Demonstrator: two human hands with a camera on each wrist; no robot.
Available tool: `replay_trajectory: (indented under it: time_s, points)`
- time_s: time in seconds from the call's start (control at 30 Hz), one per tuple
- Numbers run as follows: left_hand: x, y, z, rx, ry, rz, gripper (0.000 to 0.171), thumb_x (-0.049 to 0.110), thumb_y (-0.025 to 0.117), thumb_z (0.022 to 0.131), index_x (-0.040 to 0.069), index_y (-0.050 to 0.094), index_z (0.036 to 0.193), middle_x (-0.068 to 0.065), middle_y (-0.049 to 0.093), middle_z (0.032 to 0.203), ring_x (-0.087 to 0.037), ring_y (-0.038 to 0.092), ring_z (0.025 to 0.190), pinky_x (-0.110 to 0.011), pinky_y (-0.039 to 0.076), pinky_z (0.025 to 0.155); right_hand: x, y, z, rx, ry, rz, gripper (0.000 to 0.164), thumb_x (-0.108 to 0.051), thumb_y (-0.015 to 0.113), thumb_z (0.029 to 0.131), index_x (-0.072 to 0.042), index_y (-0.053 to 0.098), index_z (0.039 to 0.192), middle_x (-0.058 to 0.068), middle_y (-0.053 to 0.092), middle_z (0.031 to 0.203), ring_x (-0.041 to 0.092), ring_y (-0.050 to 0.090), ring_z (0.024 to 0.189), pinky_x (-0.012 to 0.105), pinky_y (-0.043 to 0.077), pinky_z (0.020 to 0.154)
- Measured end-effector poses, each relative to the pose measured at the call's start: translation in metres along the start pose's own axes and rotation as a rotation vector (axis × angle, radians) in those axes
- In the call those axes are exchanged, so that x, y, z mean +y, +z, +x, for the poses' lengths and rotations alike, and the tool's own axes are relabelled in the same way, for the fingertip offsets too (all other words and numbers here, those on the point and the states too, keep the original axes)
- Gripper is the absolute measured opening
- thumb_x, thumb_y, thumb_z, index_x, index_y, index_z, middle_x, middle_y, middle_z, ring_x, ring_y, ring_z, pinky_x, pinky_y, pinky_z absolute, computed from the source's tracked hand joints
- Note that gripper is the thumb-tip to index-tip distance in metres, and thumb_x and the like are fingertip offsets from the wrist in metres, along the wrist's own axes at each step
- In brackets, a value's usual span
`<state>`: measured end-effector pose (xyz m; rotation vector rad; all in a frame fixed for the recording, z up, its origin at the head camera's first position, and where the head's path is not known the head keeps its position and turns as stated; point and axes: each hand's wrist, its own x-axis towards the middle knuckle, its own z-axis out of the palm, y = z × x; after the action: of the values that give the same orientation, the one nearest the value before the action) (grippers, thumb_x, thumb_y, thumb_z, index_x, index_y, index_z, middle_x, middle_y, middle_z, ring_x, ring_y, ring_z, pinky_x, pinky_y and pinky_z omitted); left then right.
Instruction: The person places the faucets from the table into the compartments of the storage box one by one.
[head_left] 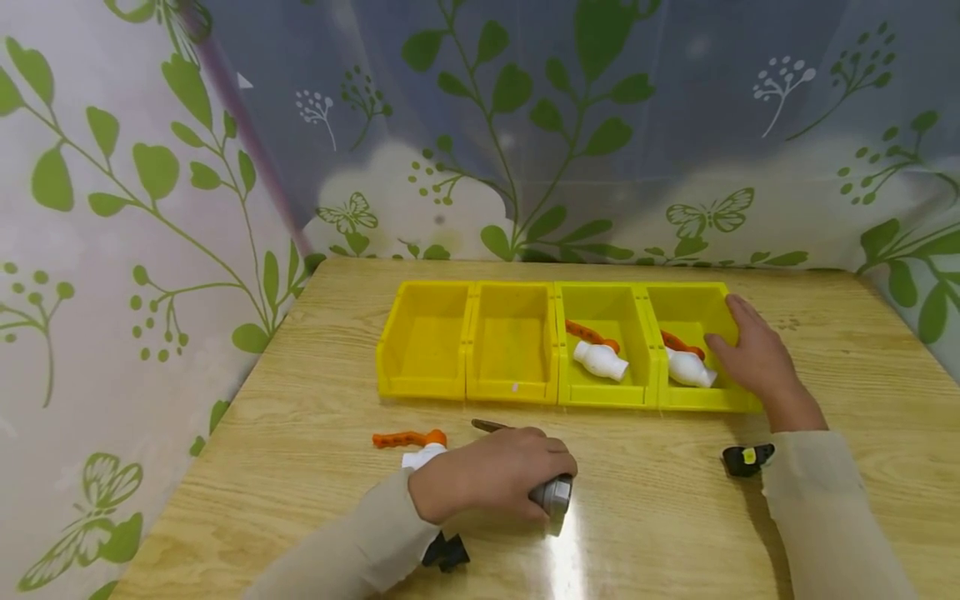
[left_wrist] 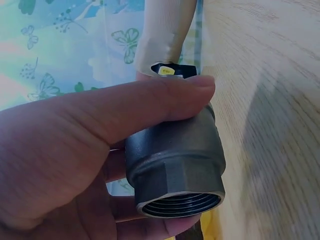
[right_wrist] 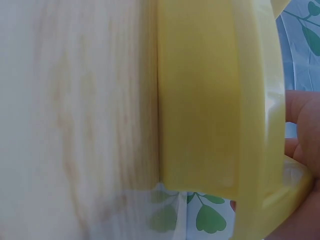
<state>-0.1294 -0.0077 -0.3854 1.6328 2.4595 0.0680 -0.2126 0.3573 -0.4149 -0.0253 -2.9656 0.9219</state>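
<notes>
My left hand (head_left: 498, 471) grips a grey metal valve (head_left: 555, 495) low over the table, fingers over its top. In the left wrist view, the valve (left_wrist: 175, 155) shows a hex end with inner threads, and the thumb lies across its body. A dark lever (head_left: 489, 425) sticks out beyond the knuckles. At the right end of a row of yellow bins (head_left: 512, 390), my right hand (head_left: 761, 354) holds the side wall, thumb inside and fingers outside. The right wrist view shows that yellow wall (right_wrist: 200, 100) close up, with part of the hand (right_wrist: 305, 120) beyond it.
White valves with orange levers lie in the third bin (head_left: 601, 361) and the rightmost bin (head_left: 690, 368). Another orange lever (head_left: 408, 438) with a white body is on the table (head_left: 637, 517), partly behind my left hand. Patterned cloth (head_left: 525, 150) hangs behind and at the left.
</notes>
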Motion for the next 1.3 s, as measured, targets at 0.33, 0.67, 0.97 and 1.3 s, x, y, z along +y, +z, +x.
replay_trajectory:
  time_s: [0.33, 0.67, 0.97, 1.3]
  points:
    - [-0.002, -0.010, 0.001, -0.014, 0.003, -0.010, 0.049, 0.037, 0.080, 0.080, 0.015, 0.060, 0.120, 0.004, 0.062, 0.116, -0.008, 0.057, 0.100, -0.019, 0.045, 0.086, 0.002, -0.001, 0.001, -0.001, 0.005, 0.006, 0.073, -0.030, 0.042, 0.102, 0.002, 0.001, 0.154, 0.026, 0.000, 0.159, 0.054, 0.009, 0.139, 0.068, 0.013, 0.106]
    - [-0.006, -0.013, -0.001, -0.012, 0.031, -0.099, 0.047, 0.034, 0.080, 0.080, 0.015, 0.060, 0.118, 0.005, 0.062, 0.112, -0.002, 0.055, 0.092, -0.016, 0.044, 0.081, 0.002, 0.001, 0.002, 0.021, 0.012, -0.010, 0.072, -0.029, 0.042, 0.102, 0.003, 0.002, 0.154, 0.027, 0.003, 0.159, 0.054, 0.011, 0.139, 0.068, 0.014, 0.107]
    - [-0.009, -0.017, -0.001, -0.013, 0.016, -0.099, 0.045, 0.033, 0.079, 0.081, 0.015, 0.061, 0.118, 0.005, 0.062, 0.112, -0.003, 0.055, 0.093, -0.016, 0.044, 0.081, 0.000, 0.001, 0.001, 0.012, 0.018, 0.002, 0.073, -0.031, 0.041, 0.102, 0.003, 0.002, 0.154, 0.026, 0.002, 0.159, 0.054, 0.010, 0.139, 0.068, 0.014, 0.107]
    - [-0.010, -0.025, -0.004, 0.013, -0.019, -0.164, 0.043, 0.029, 0.080, 0.081, 0.014, 0.061, 0.117, 0.006, 0.062, 0.108, -0.002, 0.052, 0.089, -0.016, 0.043, 0.078, 0.000, 0.000, 0.001, 0.013, 0.015, -0.007, 0.072, -0.028, 0.042, 0.102, 0.004, 0.002, 0.153, 0.027, 0.002, 0.158, 0.054, 0.011, 0.139, 0.067, 0.014, 0.107]
